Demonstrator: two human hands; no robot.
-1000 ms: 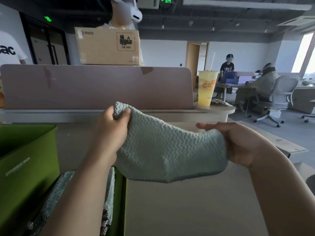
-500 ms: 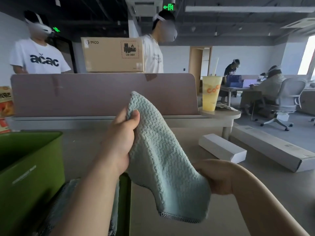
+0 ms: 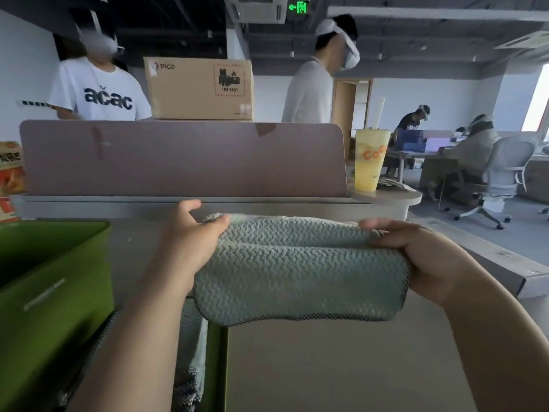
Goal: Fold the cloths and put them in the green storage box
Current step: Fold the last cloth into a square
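A pale green waffle-weave cloth (image 3: 297, 275) hangs folded double in the air above the desk, its fold line along the top. My left hand (image 3: 190, 242) pinches its upper left end between thumb and fingers. My right hand (image 3: 416, 257) grips the upper right end. The green storage box (image 3: 44, 292) stands at the left with its lid (image 3: 217, 361) beside it. More cloths (image 3: 190, 352) lie below my left forearm, partly hidden by it.
A mauve desk divider (image 3: 184, 159) closes the far edge, with a cardboard box (image 3: 199, 87) behind it. A yellow drink cup (image 3: 370, 162) stands on a round shelf at the right. A long flat carton (image 3: 490, 260) lies on the right. Two people stand beyond the divider.
My right hand rose from low at the cloth's bottom corner up to the level of my left hand. The cloth went from hanging diagonally to folded in half and stretched level.
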